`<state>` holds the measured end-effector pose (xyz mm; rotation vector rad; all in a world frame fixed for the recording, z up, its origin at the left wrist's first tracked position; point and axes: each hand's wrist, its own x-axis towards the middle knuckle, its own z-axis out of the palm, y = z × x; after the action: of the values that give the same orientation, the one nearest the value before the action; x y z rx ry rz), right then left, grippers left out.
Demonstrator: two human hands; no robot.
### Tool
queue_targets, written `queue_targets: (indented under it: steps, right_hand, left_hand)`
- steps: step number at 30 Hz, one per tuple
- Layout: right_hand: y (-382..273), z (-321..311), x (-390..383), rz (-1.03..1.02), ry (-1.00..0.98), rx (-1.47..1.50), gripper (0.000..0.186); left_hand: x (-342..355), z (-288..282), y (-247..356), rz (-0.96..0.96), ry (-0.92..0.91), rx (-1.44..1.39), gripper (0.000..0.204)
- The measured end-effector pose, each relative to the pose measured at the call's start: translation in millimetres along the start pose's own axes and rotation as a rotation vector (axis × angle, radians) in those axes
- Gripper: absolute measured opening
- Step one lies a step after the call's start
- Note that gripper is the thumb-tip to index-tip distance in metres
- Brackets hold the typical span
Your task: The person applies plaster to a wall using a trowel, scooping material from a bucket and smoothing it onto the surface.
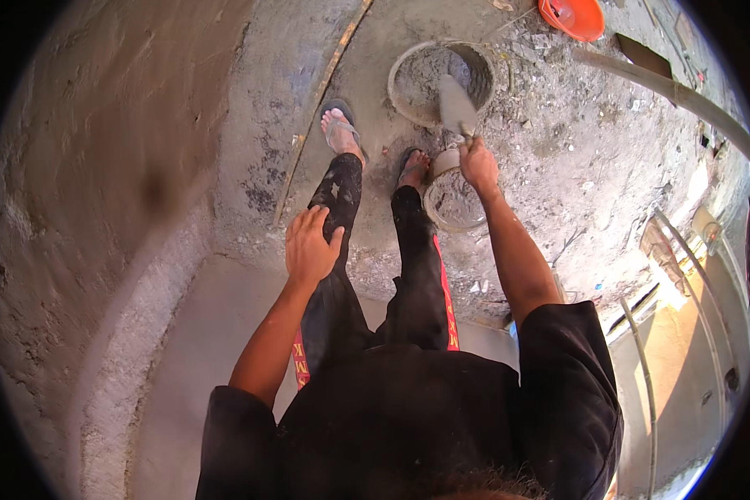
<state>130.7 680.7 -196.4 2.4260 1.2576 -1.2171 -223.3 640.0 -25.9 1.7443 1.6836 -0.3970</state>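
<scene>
My right hand [479, 165] is wrapped round the handle of a trowel [456, 104]. The trowel's grey-coated blade points away from me, over the near right part of a round basin [394, 93] of wet grey mortar [429, 73]. Below that hand, beside my right foot, stands a smaller round bucket [430, 213] with grey mortar inside. A pale rounded piece [447, 161] shows at its far rim; I cannot make out what it is. My left hand [311, 246] lies on my left leg near the knee, fingers stretched out, holding nothing.
At the left rises a brown plastered wall [125, 125]. A long thin pole [329, 75] lies left of my sandalled left foot [342, 133]. An orange bowl [585, 21] sits at the far right, near a thick curved pole [667, 86]. Rubble covers the ground on the right.
</scene>
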Motion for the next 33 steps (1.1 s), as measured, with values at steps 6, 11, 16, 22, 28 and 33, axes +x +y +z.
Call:
queue_targets:
  steps: [6, 11, 16, 22, 28, 33]
  right_hand:
    - [-15, 74, -24, 0.005, -0.134, 0.184, 0.051]
    - [-134, 70, -10, 0.359, -0.446, 1.172, 0.045]
    - [-89, 10, 50, -0.226, -0.103, 0.055, 0.037]
    - [-58, -64, 96, -0.321, -0.279, -0.77, 0.028]
    - [-75, -29, 100, 0.003, -0.687, 0.443, 0.038]
    - [-37, -55, 58, -0.238, -0.054, -0.474, 0.038]
  left_hand:
    - [-3, 3, -2, -0.028, 0.014, 0.001, 0.049]
    - [-6, 7, -2, -0.076, 0.002, -0.006, 0.048]
    - [-2, 4, -4, -0.082, 0.001, -0.009, 0.048]
    - [0, -4, -1, -0.084, -0.016, -0.052, 0.046]
    - [8, -5, 0, -0.073, 0.003, -0.029, 0.046]
    - [14, -10, 3, -0.065, -0.018, -0.03, 0.045]
